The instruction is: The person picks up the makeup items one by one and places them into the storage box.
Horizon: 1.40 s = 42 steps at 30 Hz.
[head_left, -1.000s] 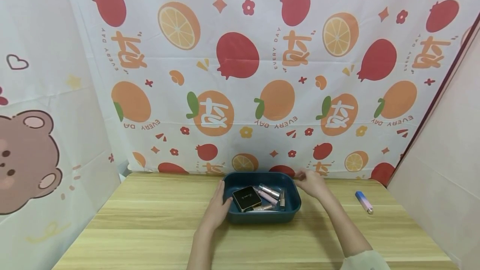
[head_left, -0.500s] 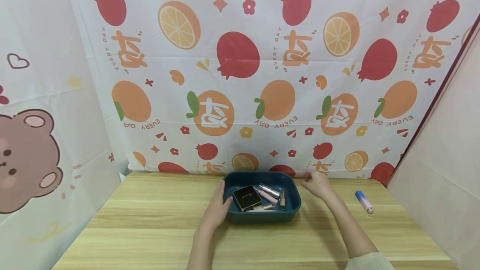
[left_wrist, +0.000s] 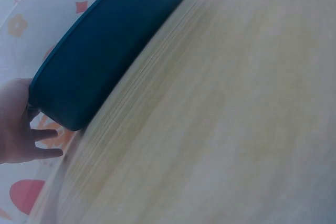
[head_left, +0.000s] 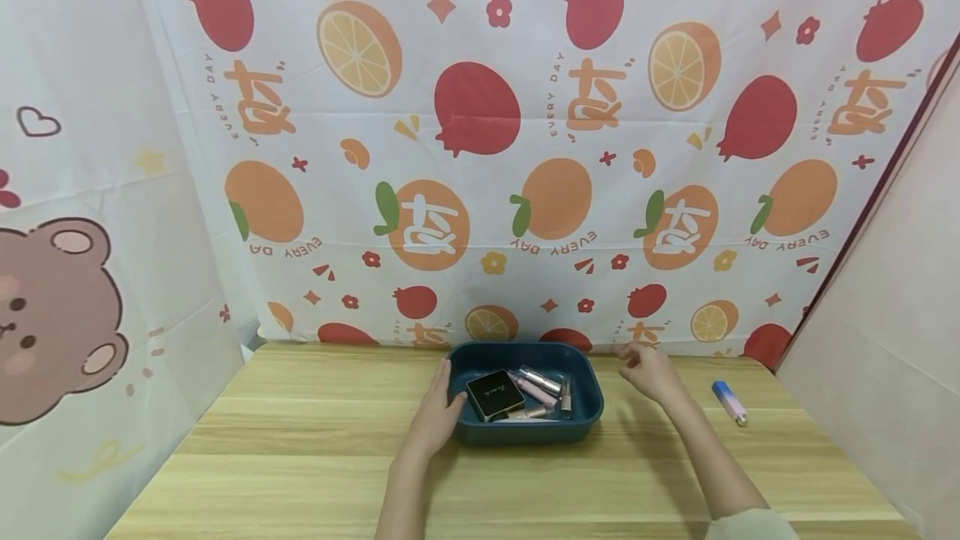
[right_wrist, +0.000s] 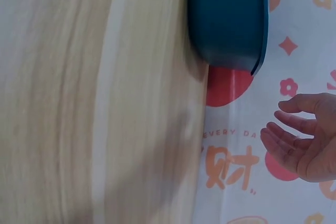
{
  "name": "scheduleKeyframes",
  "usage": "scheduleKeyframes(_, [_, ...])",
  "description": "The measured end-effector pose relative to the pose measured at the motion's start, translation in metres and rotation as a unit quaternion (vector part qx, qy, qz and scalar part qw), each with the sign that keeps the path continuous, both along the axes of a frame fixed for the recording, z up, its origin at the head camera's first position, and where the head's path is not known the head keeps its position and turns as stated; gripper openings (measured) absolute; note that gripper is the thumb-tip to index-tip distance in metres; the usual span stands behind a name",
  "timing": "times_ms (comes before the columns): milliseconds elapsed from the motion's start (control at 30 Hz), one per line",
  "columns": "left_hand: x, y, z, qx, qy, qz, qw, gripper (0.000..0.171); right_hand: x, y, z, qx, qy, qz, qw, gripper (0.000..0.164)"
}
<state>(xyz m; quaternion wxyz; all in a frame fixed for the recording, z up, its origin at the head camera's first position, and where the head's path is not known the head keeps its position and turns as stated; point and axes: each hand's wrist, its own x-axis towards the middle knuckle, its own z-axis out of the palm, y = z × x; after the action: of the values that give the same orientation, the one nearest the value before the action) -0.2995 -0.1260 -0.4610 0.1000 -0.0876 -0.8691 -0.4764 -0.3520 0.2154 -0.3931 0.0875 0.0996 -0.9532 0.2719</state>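
Observation:
A dark teal storage bin [head_left: 525, 435] stands on the wooden table near the back wall. Inside lie a black square compact case [head_left: 495, 395] with gold edging, a pink tube [head_left: 536, 391], a silver tube [head_left: 542, 380] and a small dark-and-gold lipstick tube [head_left: 566, 399]. My left hand [head_left: 435, 415] grips the bin's left end, thumb over the rim and fingers along the outer wall. In the left wrist view, two fingers of that hand [left_wrist: 16, 124] stick out past the bin's corner. Right of the bin, my right hand [head_left: 647, 369] hovers with loosely bent fingers, holding nothing, as the right wrist view shows.
A blue-to-pink lipstick tube [head_left: 729, 403] lies on the right side of the table [head_left: 300, 440]. A fruit-print cloth [head_left: 480, 215] hangs right behind the table's back edge. Pale cloth walls stand on both sides, the left one with a bear print [head_left: 60, 315].
My right hand has moved away from the bin's right rim, to the right. My left hand and the bin's contents have stayed in place.

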Motion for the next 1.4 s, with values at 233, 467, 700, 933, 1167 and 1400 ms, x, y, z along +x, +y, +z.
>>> scheduleKeyframes(233, [0.001, 0.000, 0.000, 0.005, 0.000, 0.000, 1.0000, 0.059, 0.000, 0.012, -0.006, 0.009, -0.003, -0.015, 1.000, 0.021])
scheduleKeyframes(467, [0.000, 0.001, 0.001, 0.000, -0.004, 0.000, 1.0000, 0.059, 0.002, 0.024, -0.010, 0.008, -0.009, -0.031, 0.999, 0.019])
scheduleKeyframes(700, [0.000, 0.001, 0.001, 0.003, -0.002, 0.001, 1.0000, 0.060, 0.001, 0.036, -0.012, 0.005, -0.003, -0.041, 0.999, 0.023])
scheduleKeyframes(933, [-0.001, 0.001, 0.001, 0.002, -0.009, 0.003, 1.0000, 0.060, 0.001, 0.049, -0.011, 0.005, -0.009, -0.058, 0.998, 0.024])
scheduleKeyframes(1167, [0.000, 0.000, 0.001, 0.000, -0.012, 0.004, 0.9999, 0.060, -0.002, 0.064, -0.018, 0.009, -0.027, -0.072, 0.997, 0.028])
scheduleKeyframes(1400, [0.000, 0.000, 0.001, 0.001, -0.008, 0.003, 1.0000, 0.060, -0.003, 0.077, -0.022, 0.011, -0.031, -0.077, 0.997, 0.028])
